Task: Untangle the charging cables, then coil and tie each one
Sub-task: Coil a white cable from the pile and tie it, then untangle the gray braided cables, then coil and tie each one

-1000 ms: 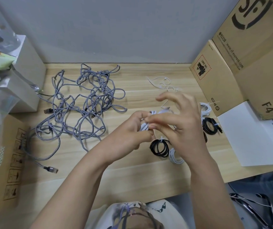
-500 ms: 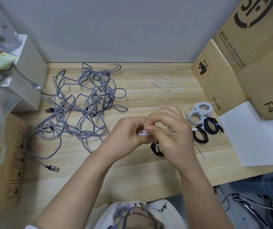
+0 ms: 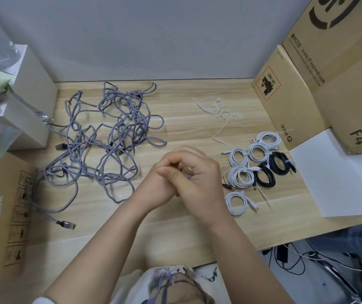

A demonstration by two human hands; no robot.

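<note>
My left hand [image 3: 159,186] and my right hand [image 3: 200,179] are pressed together over the middle of the wooden table [image 3: 186,224], fingers curled around a small white cable. Only a pale sliver [image 3: 188,177] of the cable shows between them. A big tangle of grey braided cables [image 3: 110,139] sprawls to the left, with a plug end [image 3: 67,224] near the front. Right of my hands lie several tied white coils [image 3: 241,178] and two black coils [image 3: 265,178]. Loose white ties [image 3: 219,110] lie further back.
Stacked cardboard boxes [image 3: 289,102] stand at the right, with a white sheet [image 3: 340,176] in front of them. A white box [image 3: 28,102] and plastic bags fill the left edge above a flat carton [image 3: 11,205]. Cords hang beyond the table's front right edge.
My right hand's fingers, spread above the white cable a second ago, have closed down onto my left hand. Both hands have sunk slightly toward me.
</note>
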